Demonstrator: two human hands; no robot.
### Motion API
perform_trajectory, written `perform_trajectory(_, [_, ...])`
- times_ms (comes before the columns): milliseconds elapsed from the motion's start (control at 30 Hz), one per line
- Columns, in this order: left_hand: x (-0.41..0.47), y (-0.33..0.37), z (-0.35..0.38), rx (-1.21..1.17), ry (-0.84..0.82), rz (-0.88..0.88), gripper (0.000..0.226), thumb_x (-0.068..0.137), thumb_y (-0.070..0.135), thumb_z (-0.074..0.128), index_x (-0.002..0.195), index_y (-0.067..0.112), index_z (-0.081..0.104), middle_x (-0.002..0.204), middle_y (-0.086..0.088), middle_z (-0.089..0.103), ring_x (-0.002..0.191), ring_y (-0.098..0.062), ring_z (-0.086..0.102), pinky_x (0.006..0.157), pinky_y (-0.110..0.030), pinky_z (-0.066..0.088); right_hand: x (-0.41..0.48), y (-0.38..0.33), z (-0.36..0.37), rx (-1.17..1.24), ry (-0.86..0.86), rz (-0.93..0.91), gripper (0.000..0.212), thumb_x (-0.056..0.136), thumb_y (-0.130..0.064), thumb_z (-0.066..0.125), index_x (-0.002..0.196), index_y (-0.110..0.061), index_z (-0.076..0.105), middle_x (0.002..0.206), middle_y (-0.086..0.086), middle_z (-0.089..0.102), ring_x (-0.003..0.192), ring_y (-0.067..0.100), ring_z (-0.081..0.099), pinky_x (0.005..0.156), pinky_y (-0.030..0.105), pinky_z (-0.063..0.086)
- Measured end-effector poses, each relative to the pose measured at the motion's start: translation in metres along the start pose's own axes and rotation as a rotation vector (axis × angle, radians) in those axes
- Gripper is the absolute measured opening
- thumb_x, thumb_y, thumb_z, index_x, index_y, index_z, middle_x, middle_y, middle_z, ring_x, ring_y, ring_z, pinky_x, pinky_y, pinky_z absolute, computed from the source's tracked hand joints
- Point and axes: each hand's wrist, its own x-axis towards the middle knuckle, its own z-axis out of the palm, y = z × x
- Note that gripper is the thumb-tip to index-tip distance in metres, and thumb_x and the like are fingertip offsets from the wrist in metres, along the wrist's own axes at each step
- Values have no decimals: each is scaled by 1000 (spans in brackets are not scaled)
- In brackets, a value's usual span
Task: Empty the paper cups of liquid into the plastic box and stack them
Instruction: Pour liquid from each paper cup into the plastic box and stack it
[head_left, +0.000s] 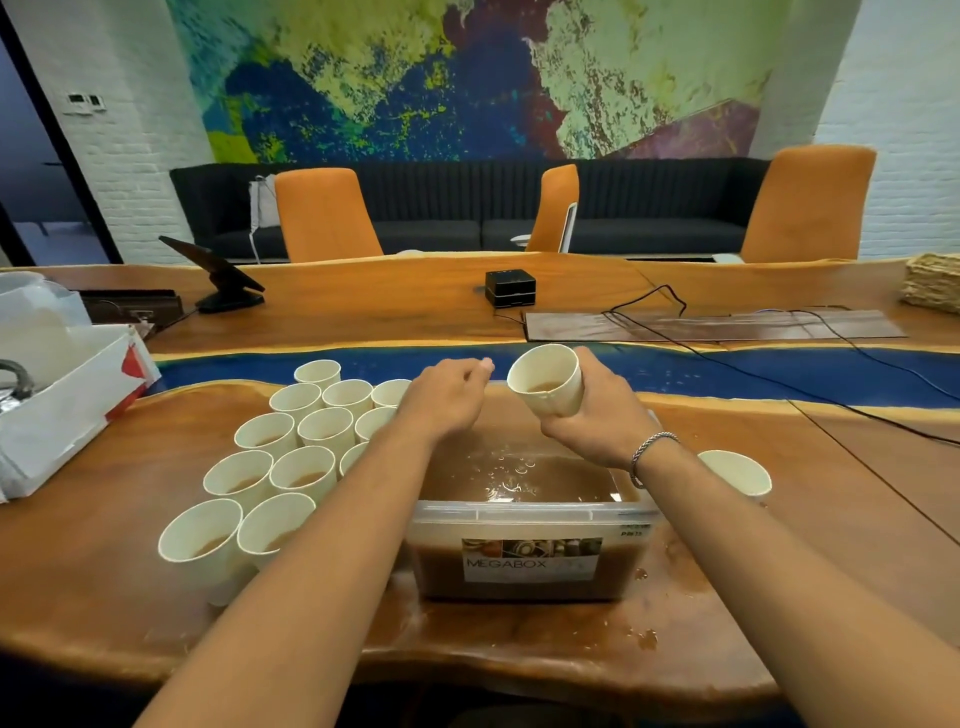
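From the head view, we are looking down over both forearms at a wooden table (841, 525) with a blue strip running across it. Our right hand (587, 415) is gripping a paper cup (545, 382), fingers wrapped round its wall. The cup is hanging above the far edge of the plastic box (530, 512), tilted with its mouth facing us, and a little brown liquid is showing inside. A braided bracelet (652, 449) is sitting on that wrist.

Our left hand (447, 397) is hovering just left of the held cup, over the box's far left corner. Its fingers are loosely curled and holding nothing we can make out.

The box is standing between our arms, holding brown liquid with bubbles on top. A cluster of cups (291, 467) is standing upright just left of it, packed close, most showing brown liquid. A single cup (735, 470) is standing to the right of the box, beyond our right forearm. Brown drops (644, 636) are lying on the wood near the box's right corner.
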Motion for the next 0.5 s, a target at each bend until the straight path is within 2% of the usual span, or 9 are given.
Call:
perform_trajectory(100, [-1, 0, -1, -90, 4, -15, 51, 107, 51, 27, 127, 28, 68, 134, 1, 65, 129, -24, 53, 107, -42, 40, -2, 0, 0, -72, -2, -19, 62, 74, -30, 82, 121, -32, 42, 111, -5, 60, 100, 20, 59, 83, 41, 55])
perform_trajectory(233, [-5, 5, -3, -61, -11, -28, 53, 107, 51, 26, 124, 28, 71, 137, -4, 63, 130, -26, 51, 105, -38, 38, -6, -5, -4, -140, -7, -45, 54, 77, -24, 79, 114, -31, 40, 102, -6, 56, 94, 22, 58, 79, 40, 54])
perform_trajectory(500, [-7, 6, -2, -46, -26, -48, 54, 108, 49, 24, 126, 27, 70, 141, -7, 59, 129, -26, 51, 109, -42, 38, -10, -9, -4, -171, -24, -43, 63, 77, -25, 80, 127, -24, 43, 109, -5, 54, 99, 20, 55, 83, 41, 54])
